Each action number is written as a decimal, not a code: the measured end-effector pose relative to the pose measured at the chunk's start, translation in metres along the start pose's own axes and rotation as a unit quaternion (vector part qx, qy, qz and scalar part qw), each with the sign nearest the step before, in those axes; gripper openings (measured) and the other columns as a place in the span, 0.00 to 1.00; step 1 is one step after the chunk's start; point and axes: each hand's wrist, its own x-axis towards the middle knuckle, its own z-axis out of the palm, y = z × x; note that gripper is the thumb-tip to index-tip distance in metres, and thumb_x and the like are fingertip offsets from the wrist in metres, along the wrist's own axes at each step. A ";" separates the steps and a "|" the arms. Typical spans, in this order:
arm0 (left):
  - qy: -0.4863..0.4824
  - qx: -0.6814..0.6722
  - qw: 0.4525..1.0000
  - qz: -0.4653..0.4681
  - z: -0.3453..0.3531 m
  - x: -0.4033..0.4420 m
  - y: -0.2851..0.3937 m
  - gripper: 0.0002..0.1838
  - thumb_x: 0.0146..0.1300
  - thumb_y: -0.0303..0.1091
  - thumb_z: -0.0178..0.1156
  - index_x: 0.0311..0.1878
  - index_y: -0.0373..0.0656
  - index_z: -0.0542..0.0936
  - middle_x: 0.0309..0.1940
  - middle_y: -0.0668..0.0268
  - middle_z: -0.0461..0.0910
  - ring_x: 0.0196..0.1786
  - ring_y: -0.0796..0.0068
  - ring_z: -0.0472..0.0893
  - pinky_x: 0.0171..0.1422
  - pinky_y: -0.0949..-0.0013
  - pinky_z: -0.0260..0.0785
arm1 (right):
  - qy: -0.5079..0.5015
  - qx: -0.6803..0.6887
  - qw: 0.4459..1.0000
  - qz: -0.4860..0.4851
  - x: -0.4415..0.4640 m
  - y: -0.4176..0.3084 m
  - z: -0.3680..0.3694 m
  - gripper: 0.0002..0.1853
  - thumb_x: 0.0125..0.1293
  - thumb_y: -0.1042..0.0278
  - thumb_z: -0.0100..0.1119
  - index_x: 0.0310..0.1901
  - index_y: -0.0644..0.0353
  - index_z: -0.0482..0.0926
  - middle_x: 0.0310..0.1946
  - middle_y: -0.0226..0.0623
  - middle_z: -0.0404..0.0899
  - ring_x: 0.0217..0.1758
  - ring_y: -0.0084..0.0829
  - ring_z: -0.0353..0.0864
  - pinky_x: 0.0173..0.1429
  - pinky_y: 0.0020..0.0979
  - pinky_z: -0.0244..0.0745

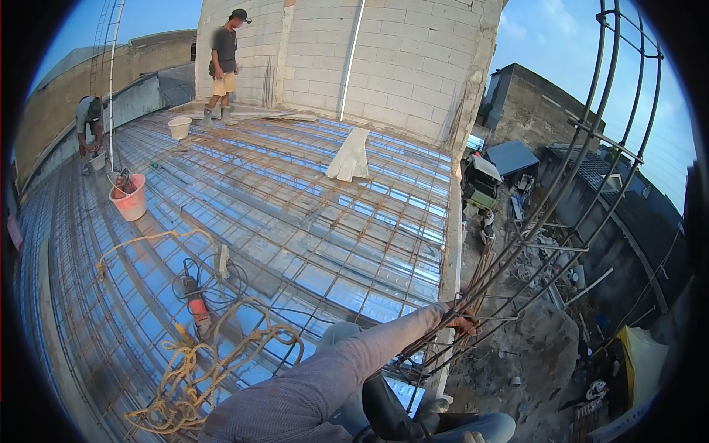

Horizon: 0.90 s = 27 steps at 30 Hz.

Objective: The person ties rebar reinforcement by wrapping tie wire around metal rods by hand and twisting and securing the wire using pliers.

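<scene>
Rebar column cage [554, 247] is standing at the open edge of the metal deck [354, 295], the left hand [461, 323] is gripping its bars, the right hand [473, 438] is showing too little to tell, and a slipping grip or sliding boot [389, 412] could be causing a fall.

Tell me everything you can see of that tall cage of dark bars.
The tall cage of dark, steel-looking bars has long rods joined by crosswise hoops. Open-sided, it slants in this view and leaves the frame on top. Its lower part is near the shiny metal deck's edge, where the person's left hand touches it.
</scene>
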 end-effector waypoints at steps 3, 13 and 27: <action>0.012 0.055 0.998 -0.022 -0.004 -0.001 0.006 0.21 0.52 0.44 0.82 0.41 0.38 0.89 0.27 0.67 0.84 0.32 0.77 0.82 0.37 0.70 0.74 | 0.040 -0.060 0.986 -0.148 0.037 0.026 0.030 0.30 0.55 0.59 0.67 0.62 0.54 0.81 0.64 0.62 0.75 0.59 0.51 0.83 0.57 0.44 0.80; -0.025 0.003 0.998 -0.054 -0.009 0.011 -0.013 0.16 0.53 0.29 0.81 0.44 0.35 0.89 0.31 0.63 0.88 0.32 0.76 0.84 0.36 0.73 0.77 | -0.327 -0.021 0.929 -0.172 0.091 0.048 0.061 0.29 0.71 0.64 0.51 0.73 0.31 0.69 0.77 0.52 0.56 0.67 0.53 0.75 0.54 0.45 0.85; -0.005 -0.060 0.997 -0.039 -0.007 0.007 -0.007 0.19 0.54 0.34 0.81 0.46 0.33 0.88 0.31 0.65 0.87 0.30 0.77 0.84 0.35 0.73 0.76 | -0.081 0.063 0.951 -0.292 0.128 0.074 0.173 0.29 0.58 0.61 0.66 0.61 0.60 0.75 0.66 0.52 0.69 0.62 0.48 0.77 0.51 0.44 0.84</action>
